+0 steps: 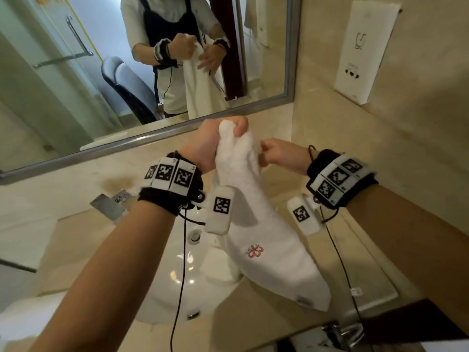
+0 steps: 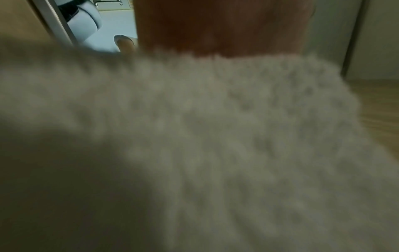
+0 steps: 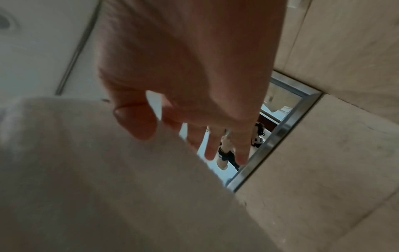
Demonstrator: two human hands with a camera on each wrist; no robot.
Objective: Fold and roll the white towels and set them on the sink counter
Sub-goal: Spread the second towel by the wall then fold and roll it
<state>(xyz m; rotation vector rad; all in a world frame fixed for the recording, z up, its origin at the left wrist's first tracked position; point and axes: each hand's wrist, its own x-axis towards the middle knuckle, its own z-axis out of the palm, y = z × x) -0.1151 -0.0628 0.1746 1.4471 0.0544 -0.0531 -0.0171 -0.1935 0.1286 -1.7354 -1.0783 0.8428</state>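
Note:
I hold a white towel (image 1: 253,224) with a small red embroidered emblem up over the sink (image 1: 172,288); it hangs bunched lengthwise, its lower end toward me. My left hand (image 1: 223,141) grips the towel's top end in a fist. My right hand (image 1: 276,153) is beside it at the towel's right edge. In the right wrist view the right hand's fingers (image 3: 218,145) are fairly straight and the thumb lies against the towel (image 3: 108,170). The towel (image 2: 215,136) fills the blurred left wrist view below my palm (image 2: 215,25).
The beige stone counter (image 1: 76,237) surrounds the sink, with a square chrome faucet (image 1: 111,201) at the back left. A framed mirror (image 1: 101,72) stands behind. A white box (image 1: 365,52) hangs on the right wall. A glass tray (image 1: 368,275) lies on the right.

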